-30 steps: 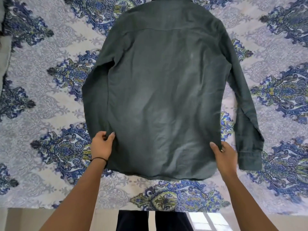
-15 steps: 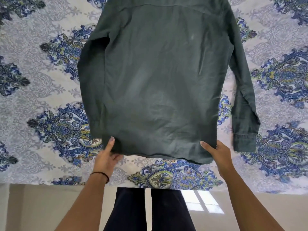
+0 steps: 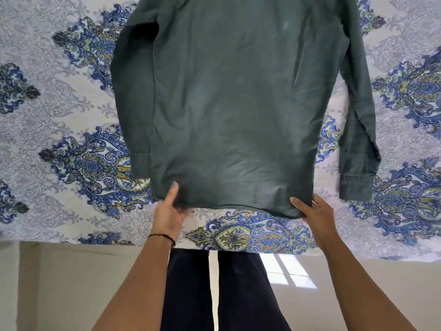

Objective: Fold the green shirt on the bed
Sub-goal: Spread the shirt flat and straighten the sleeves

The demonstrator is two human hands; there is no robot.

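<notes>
Green shirt (image 3: 233, 103) spread back-up on patterned bedspread (image 3: 59, 120), collar cut off at top, left hand (image 3: 168, 212) and right hand (image 3: 315, 215) each pinching a hem corner near bed edge, fingertips hidden beneath fabric, bare floor (image 3: 71, 283) below.

No text, label, brand, number or sign can be read anywhere in the view. The shirt (image 3: 229, 103) shows only plain green cloth, with no tag or print in sight, and the bed (image 3: 59, 115) cover carries a blue and grey paisley pattern without any lettering.
</notes>
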